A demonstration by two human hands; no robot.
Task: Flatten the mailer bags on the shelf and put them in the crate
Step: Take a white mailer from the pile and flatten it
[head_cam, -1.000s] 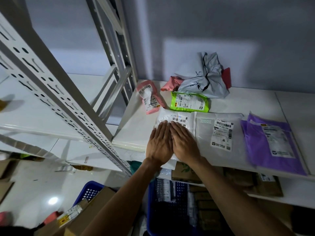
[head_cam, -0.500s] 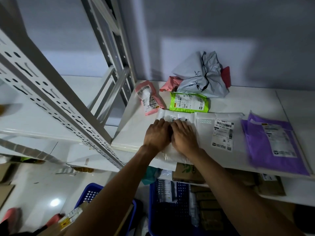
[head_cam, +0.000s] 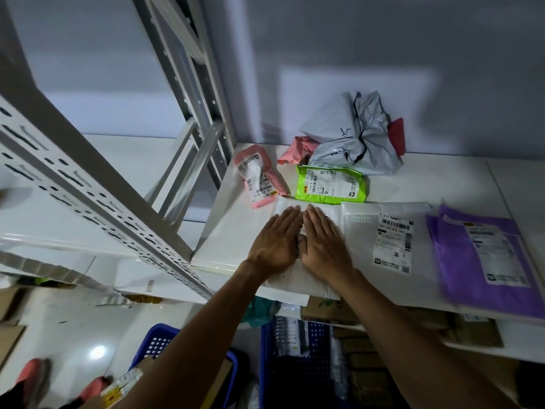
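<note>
A white mailer bag (head_cam: 292, 280) lies at the front of the white shelf (head_cam: 233, 231), its near end hanging over the edge. My left hand (head_cam: 275, 242) and my right hand (head_cam: 323, 242) press flat on it side by side, fingers straight and pointing to the wall. To the right lie a second white mailer (head_cam: 389, 234) with a label and a purple mailer (head_cam: 483, 255). Behind my hands are a green mailer (head_cam: 330, 185), a pink mailer (head_cam: 259, 178) and a crumpled grey mailer (head_cam: 351, 137). A blue crate (head_cam: 298, 367) stands below the shelf.
A slotted metal upright (head_cam: 88, 190) crosses the left side. A second blue crate (head_cam: 156, 343) with cardboard sits lower left. Cardboard boxes (head_cam: 362, 355) fill the space under the shelf. A pink crumpled bag (head_cam: 295, 149) and a red one (head_cam: 396, 135) flank the grey mailer by the wall.
Both hands slid back toward me with fingers bent, then moved forward again over the white mailer and lie flat with fingers straight.
</note>
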